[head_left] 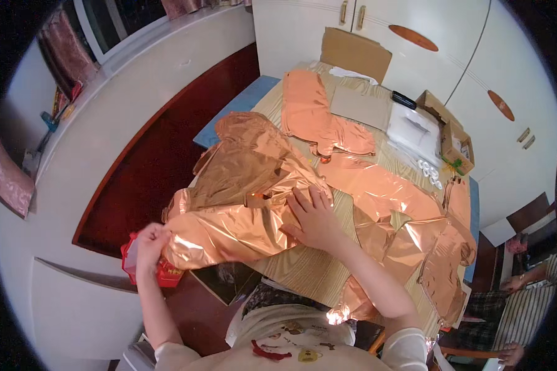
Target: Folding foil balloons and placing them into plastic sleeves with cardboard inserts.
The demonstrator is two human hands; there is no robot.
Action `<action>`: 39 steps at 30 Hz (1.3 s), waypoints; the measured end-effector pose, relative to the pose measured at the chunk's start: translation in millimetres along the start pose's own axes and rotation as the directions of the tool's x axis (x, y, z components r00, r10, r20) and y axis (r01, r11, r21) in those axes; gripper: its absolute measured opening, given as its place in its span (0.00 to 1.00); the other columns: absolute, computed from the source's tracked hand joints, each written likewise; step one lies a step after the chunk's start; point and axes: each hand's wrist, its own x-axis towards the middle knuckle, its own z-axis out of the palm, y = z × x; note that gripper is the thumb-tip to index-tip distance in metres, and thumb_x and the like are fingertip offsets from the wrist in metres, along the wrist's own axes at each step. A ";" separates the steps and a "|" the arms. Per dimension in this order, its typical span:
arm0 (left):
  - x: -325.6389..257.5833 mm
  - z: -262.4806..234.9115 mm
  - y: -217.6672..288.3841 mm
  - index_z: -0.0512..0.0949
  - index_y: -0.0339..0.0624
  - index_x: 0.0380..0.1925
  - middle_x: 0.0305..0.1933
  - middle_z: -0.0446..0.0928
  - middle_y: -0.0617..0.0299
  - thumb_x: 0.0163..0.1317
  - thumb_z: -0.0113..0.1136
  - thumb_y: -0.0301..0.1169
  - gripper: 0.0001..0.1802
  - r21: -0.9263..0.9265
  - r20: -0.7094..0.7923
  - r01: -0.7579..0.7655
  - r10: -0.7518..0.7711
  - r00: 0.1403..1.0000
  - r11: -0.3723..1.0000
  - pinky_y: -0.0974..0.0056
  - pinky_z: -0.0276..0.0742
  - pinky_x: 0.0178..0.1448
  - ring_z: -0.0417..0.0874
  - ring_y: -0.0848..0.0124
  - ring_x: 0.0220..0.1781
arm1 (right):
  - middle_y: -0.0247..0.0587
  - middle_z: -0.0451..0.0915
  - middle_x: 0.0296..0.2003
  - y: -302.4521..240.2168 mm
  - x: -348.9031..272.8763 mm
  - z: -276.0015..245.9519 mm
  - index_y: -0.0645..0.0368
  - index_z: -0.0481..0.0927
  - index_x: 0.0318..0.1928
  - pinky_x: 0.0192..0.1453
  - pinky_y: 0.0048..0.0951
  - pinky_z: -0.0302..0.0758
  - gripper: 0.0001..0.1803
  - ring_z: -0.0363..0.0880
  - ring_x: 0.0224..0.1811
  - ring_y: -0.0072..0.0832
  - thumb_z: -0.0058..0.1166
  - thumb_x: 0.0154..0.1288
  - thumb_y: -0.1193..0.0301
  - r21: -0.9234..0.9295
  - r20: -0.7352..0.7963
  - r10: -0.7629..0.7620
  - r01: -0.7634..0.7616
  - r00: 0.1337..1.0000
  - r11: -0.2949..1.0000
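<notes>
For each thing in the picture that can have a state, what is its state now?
Left hand: closed, pinching the edge of the foil balloon.
Right hand: open, pressed flat on the foil balloon.
Foil balloon: deflated, crumpled, hanging over the table edge.
Other foil balloons: deflated, lying flat on the table.
Cardboard box: open.
Cupboard doors: shut.

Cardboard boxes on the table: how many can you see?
2. A flat brown cardboard box leans at the table's far end by the cupboards; an open cardboard box sits at the far right. Foil may hide others.
</notes>
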 end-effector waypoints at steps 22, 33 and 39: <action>108.5 -25.8 33.1 0.83 0.33 0.35 0.30 0.83 0.59 0.62 0.62 0.33 0.12 0.597 0.416 -0.149 -0.146 0.897 0.788 0.65 0.76 0.38 0.80 0.74 0.33 | 0.60 0.66 0.67 -23.1 0.6 15.0 0.65 0.68 0.66 0.71 0.63 0.51 0.48 0.57 0.71 0.62 0.43 0.63 0.33 -0.185 -0.156 0.079 -0.108 0.985 0.977; 200.4 86.6 24.5 0.81 0.29 0.44 0.40 0.84 0.47 0.66 0.59 0.48 0.27 0.490 0.144 -0.048 -0.027 0.989 0.870 0.59 0.76 0.51 0.84 0.62 0.45 | 0.61 0.59 0.70 -31.5 16.4 24.6 0.65 0.64 0.69 0.75 0.62 0.47 0.49 0.49 0.74 0.64 0.41 0.65 0.34 -0.151 -0.078 0.160 -0.170 0.984 0.974; 188.9 102.4 23.4 0.75 0.34 0.56 0.63 0.72 0.44 0.63 0.60 0.51 0.32 0.700 0.274 -0.383 0.268 0.924 0.602 0.56 0.72 0.61 0.77 0.55 0.59 | 0.62 0.56 0.72 -42.6 41.5 27.5 0.67 0.60 0.71 0.76 0.61 0.42 0.50 0.43 0.76 0.65 0.40 0.66 0.34 -0.095 -0.047 0.237 -0.241 0.970 0.966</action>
